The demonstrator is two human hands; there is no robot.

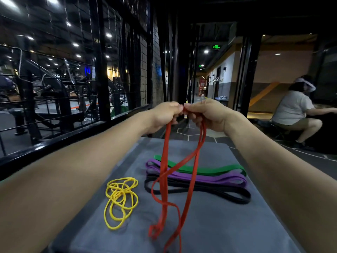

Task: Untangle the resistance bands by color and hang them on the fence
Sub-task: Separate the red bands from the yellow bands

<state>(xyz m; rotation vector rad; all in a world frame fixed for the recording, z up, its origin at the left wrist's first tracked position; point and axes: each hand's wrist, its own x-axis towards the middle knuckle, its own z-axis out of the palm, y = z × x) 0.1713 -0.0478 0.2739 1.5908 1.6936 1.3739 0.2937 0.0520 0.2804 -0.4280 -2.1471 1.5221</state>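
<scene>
Both hands are raised in front of me and pinch the top of the red band (165,161). My left hand (165,114) and my right hand (206,114) touch at the fingertips. The red band hangs down in twisted loops to the grey mat (218,225). A thin yellow band (121,199) lies coiled on the mat at the left. Green (209,168), purple (209,178) and black (209,190) bands lie flat side by side at the right. The black wire fence (127,73) stands to my left.
A black rail (54,139) runs along the fence base beside the mat. A person in a white shirt (293,110) crouches at the right. Gym machines stand behind the fence. A corridor opens straight ahead.
</scene>
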